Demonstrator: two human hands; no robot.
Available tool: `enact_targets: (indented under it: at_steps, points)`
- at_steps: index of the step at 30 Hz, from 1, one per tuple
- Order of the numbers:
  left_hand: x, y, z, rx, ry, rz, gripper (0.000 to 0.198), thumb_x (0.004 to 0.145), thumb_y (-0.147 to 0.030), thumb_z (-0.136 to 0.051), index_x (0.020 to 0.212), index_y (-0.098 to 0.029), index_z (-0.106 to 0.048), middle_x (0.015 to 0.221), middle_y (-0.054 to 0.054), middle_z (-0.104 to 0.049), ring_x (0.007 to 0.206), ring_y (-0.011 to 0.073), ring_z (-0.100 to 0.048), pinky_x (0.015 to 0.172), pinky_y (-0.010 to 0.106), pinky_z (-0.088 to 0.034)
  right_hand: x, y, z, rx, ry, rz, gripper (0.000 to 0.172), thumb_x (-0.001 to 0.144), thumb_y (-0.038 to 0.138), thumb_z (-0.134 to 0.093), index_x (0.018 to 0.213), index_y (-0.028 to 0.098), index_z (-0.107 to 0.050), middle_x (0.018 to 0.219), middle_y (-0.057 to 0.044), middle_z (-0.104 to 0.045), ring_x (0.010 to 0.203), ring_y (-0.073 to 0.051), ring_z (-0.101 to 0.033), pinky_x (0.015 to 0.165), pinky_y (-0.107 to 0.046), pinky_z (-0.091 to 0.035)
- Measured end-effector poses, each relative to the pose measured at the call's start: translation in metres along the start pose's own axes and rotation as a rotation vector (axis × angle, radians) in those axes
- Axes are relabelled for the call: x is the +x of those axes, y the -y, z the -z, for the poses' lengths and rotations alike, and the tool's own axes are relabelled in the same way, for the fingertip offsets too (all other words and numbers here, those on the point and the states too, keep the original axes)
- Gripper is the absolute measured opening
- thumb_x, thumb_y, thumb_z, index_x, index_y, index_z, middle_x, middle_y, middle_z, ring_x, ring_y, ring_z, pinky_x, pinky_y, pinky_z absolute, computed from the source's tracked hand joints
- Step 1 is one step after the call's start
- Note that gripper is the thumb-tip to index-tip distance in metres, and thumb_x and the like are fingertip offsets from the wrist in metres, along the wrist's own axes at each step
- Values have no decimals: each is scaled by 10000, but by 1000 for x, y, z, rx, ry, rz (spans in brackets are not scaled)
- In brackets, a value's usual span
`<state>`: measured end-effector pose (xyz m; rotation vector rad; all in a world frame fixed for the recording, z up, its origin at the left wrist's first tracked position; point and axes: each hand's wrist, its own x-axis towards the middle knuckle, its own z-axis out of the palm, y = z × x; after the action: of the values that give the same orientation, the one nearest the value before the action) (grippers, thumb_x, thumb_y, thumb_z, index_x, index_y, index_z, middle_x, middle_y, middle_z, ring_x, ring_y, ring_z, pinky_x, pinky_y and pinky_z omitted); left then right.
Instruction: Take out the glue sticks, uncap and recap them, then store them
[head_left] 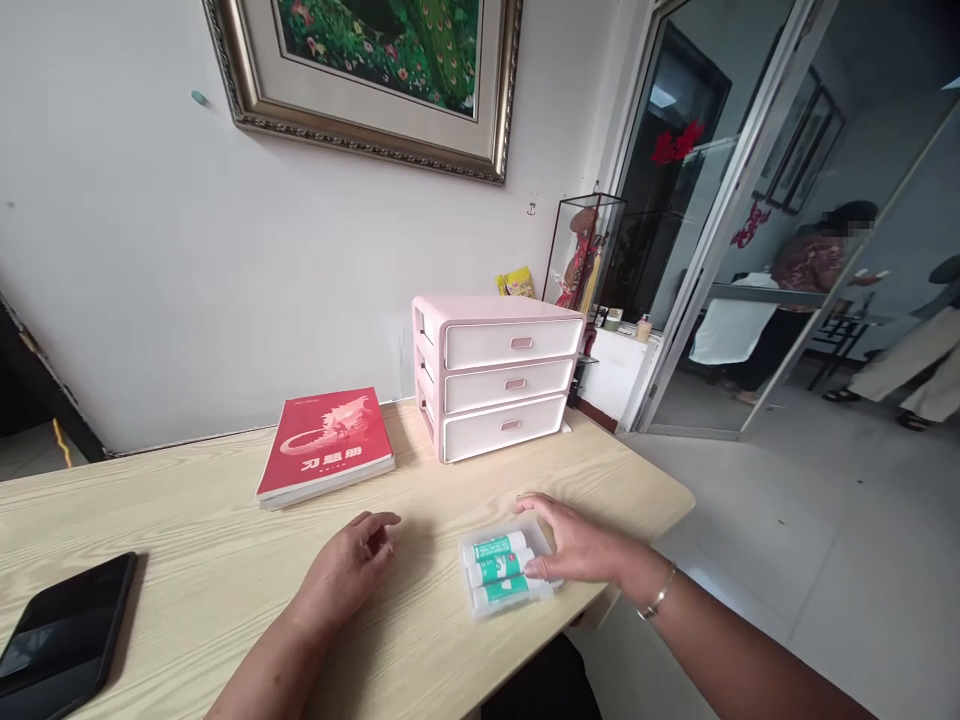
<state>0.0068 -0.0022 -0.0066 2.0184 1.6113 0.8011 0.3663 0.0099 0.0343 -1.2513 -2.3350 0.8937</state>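
there, right hand (577, 545) on clear plastic box (506, 570) of cylindrical glue sticks (496, 566)

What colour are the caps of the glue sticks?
Green, on the glue sticks; the head view shows it best.

On the table (225, 560), a drawer unit (496, 375) stands at the back, a book (326, 445) to its left, a phone (64, 635) at the near left, and a tray (506, 570) of tubes (499, 565) in front of the drawers.
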Motion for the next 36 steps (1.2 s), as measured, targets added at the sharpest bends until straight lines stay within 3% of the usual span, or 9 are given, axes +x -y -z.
enact_targets:
  at_steps: [4,9,12,15,19,23,29,36]
  points:
    - [-14,-38,-19,-72,21,-247,375,910,-452,-547,1210,-231,-581,1267,105,-566,1079,230,-611,916,343,-520,-36,-1,-24,-132,-60,24,640,716,265,-791,1305,275,-542,1608,-73,-266,1444,-309,-324,1155,-459,-344]
    - [-23,-60,-43,32,139,-477,586,818,-388,-700,1343,-254,-477,1524,125,-365,1381,302,-398,1089,454,-439,-24,-6,-51,-192,-156,114,653,765,257,-782,1362,301,-520,1625,-70,-234,1424,-273,-378,1144,-418,-388]
    - [-19,-51,-46,133,101,-522,523,829,-325,-687,1312,-241,-505,1485,126,-438,1421,314,-339,1113,497,-414,-3,-2,-59,-220,-199,196,658,795,301,-779,1396,310,-511,1607,-87,-278,1394,-271,-427,1112,-409,-439]
    - [-14,-38,-41,205,2,-514,455,860,-280,-646,1292,-221,-518,1441,140,-491,1376,294,-411,1084,478,-452,13,2,-68,-317,-287,304,611,844,317,-742,1410,294,-513,1568,-100,-360,1377,-278,-450,1087,-422,-478]
    - [-12,-32,-36,364,-51,-508,389,844,-350,-687,1194,-205,-601,1403,148,-554,1347,340,-465,1090,547,-430,24,-1,-78,-478,-475,500,422,875,278,-716,1273,175,-624,1382,-137,-579,1334,-281,-499,1103,-435,-477]
    - [-13,-35,-34,507,-35,-557,355,867,-403,-678,1155,-196,-652,1390,162,-581,1341,367,-488,1086,582,-422,27,-9,-79,-615,-523,671,320,926,241,-648,1220,115,-643,1265,-154,-659,1282,-274,-554,1057,-422,-530]
    - [-13,-37,-32,611,-38,-634,380,943,-410,-571,1221,-160,-643,1370,202,-591,1327,352,-510,1030,529,-501,31,-12,-71,-623,-505,717,300,958,220,-600,1242,128,-630,1252,-131,-672,1265,-256,-572,1052,-419,-537]
    - [-12,-33,-44,698,-191,-733,326,977,-305,-525,1196,-96,-646,1252,211,-669,1194,331,-629,958,492,-568,37,-7,-67,-525,-537,773,268,965,185,-577,1220,121,-629,1181,-126,-701,1223,-229,-605,1082,-414,-517]
